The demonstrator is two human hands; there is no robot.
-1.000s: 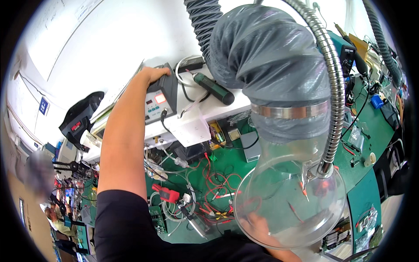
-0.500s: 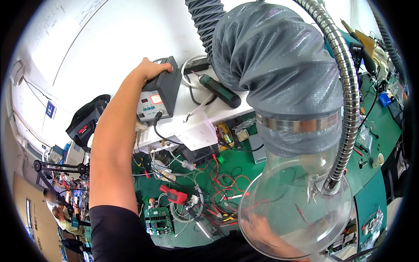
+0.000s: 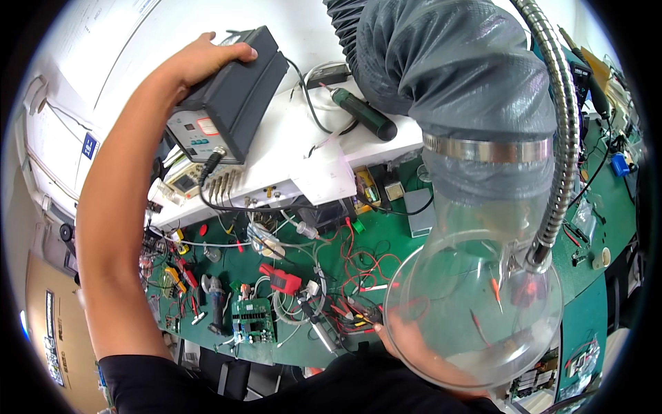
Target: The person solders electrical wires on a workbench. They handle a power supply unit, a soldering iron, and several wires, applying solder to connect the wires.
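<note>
My left hand (image 3: 210, 58) is closed over the top of a dark grey control box (image 3: 245, 100), thumb on its upper edge. The box sits tilted at the white shelf, with buttons and a thick cable on its front. Low on the right, my right hand (image 3: 403, 338) is mostly behind the clear round fume hood (image 3: 455, 324); a fingertip shows past the rim, but its grip is unclear. Near it lie red and yellow probes and leads (image 3: 352, 314). A green cylindrical tool (image 3: 362, 114) lies on the shelf (image 3: 276, 172).
A large grey duct (image 3: 469, 83) and metal gooseneck (image 3: 565, 138) hang over the right side. The green bench (image 3: 372, 241) holds cables, a red clamp meter (image 3: 279, 276), a circuit board (image 3: 252, 317) and hand tools. Another green bench continues at the right.
My left hand and the grey box have moved up and leftward, and the box is now more tilted, showing more of its side. The view has shifted, revealing more bench at lower left.
</note>
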